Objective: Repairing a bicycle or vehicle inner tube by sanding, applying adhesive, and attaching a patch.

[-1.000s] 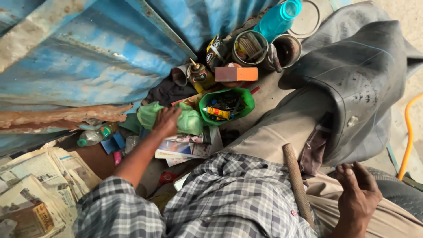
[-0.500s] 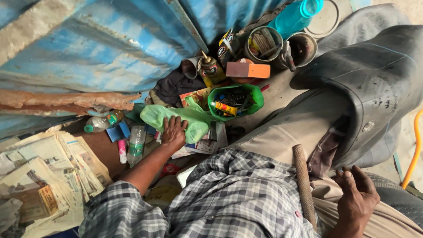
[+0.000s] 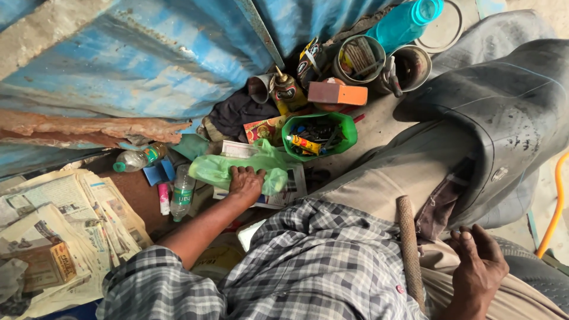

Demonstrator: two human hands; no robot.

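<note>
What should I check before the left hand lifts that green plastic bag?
1. Left hand resting on green plastic bag: ok.
2. Fingers closed around the bag: cannot tell.
3. Bag free of the green tub beside it: not ok, they touch.
4. Papers under the bag free to stay put: cannot tell.
5. Right hand clear of the bag, resting by the black rubber tube: ok.

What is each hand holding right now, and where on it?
The left hand presses on top of a crumpled green plastic bag; a closed grip cannot be told. The right hand holds nothing, resting open beside a black rubber tube.
</note>
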